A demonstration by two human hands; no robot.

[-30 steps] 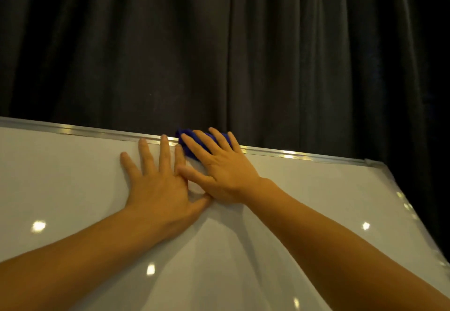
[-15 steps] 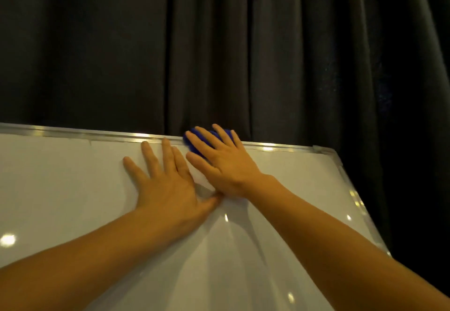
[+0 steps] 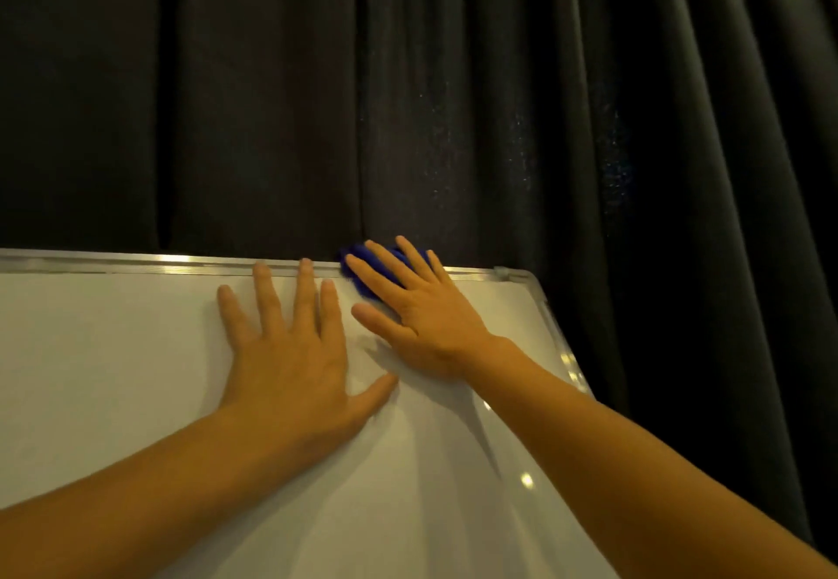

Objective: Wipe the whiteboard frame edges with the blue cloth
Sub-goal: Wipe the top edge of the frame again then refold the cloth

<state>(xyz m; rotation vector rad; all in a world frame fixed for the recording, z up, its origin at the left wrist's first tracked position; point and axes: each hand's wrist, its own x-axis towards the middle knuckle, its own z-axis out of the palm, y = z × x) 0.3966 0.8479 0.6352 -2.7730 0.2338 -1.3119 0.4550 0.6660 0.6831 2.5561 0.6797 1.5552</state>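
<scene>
Fingers of the right hand lie straight and slightly spread, pressing the bunched blue cloth onto the whiteboard frame at its top edge, near the top right corner; cloth mostly hidden beneath them. Flat on the whiteboard just beside it rests the left hand, fingers wide, two fingertips reaching the top frame edge. Behind the board hangs a dark curtain.

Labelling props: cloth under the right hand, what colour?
Deep blue cloth; the head view shows it.
</scene>
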